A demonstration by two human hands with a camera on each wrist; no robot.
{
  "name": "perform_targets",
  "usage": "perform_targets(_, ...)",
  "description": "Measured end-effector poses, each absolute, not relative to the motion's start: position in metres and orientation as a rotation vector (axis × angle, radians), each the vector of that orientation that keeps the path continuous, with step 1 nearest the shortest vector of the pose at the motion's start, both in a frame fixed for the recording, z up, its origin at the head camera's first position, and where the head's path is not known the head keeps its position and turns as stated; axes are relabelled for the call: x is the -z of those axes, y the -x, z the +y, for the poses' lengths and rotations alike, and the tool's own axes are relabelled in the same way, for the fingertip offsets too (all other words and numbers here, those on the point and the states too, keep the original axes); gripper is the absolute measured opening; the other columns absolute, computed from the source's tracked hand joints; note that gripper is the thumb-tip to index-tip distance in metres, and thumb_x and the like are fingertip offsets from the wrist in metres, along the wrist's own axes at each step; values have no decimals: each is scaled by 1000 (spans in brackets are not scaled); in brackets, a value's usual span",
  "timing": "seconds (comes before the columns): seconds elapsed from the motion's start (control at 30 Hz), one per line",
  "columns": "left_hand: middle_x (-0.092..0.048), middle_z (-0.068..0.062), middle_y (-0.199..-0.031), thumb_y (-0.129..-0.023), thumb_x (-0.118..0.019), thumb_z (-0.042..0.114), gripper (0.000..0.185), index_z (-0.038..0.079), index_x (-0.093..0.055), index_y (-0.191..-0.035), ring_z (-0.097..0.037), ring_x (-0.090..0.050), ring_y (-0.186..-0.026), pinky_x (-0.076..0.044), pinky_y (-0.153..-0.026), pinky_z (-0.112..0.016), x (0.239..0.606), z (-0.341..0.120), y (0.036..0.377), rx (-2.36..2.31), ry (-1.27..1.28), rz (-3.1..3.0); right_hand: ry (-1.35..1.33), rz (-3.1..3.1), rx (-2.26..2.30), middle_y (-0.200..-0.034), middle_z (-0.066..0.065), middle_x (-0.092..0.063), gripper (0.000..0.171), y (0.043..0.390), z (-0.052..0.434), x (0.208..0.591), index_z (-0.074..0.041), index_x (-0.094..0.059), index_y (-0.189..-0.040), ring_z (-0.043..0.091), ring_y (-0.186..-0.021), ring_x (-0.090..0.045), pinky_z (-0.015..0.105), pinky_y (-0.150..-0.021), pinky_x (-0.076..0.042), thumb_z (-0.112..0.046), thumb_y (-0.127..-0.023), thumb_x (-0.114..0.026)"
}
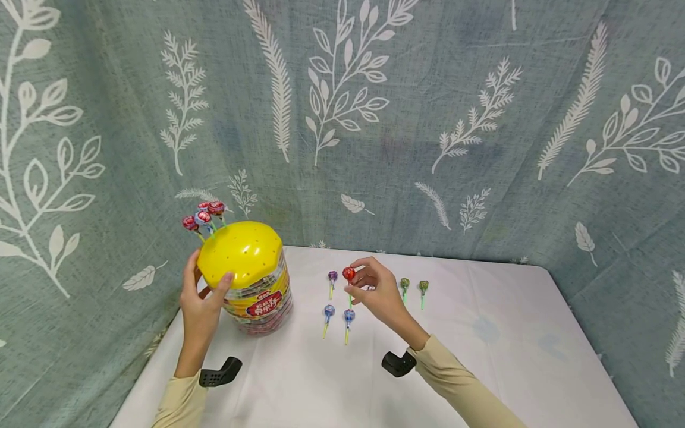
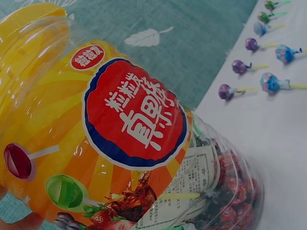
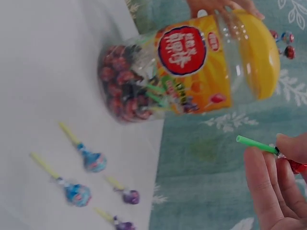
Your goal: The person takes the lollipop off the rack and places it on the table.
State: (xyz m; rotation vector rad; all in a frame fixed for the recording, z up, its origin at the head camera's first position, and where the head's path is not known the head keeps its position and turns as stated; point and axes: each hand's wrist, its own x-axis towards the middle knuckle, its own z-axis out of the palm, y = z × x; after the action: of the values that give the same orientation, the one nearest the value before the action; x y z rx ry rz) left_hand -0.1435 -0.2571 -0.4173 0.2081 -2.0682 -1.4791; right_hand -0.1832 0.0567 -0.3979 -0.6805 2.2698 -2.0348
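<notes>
A clear candy jar (image 1: 260, 303) with a domed yellow lid (image 1: 243, 252) stands at the table's left, full of wrapped lollipops. Several lollipops (image 1: 204, 215) stick up from holes at the lid's far left. My left hand (image 1: 203, 295) grips the jar at the lid's rim, thumb on the front; the left wrist view shows its red label (image 2: 134, 120) close up. My right hand (image 1: 360, 280) pinches a red lollipop (image 1: 349, 273) by its green stick (image 3: 256, 143), held above the table right of the jar (image 3: 192, 72).
Loose lollipops lie on the white table (image 1: 481, 356): a purple one (image 1: 332, 276), two blue ones (image 1: 329, 311) (image 1: 349, 315), two green ones (image 1: 404, 283) (image 1: 423, 286). A leaf-patterned curtain (image 1: 374, 119) closes in the back and sides.
</notes>
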Motion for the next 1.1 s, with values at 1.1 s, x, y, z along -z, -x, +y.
perform_targets(1.1, -38, 5, -145, -86, -67, 24, 74, 31, -28, -148, -16, -35, -130, -36, -92, -42, 448, -274, 160, 1434, -218, -2078, 193, 2274, 2059, -86, 21, -58, 43, 197, 84, 505, 0, -56, -114, 24, -69, -62, 47, -58, -55, 8, -75, -73)
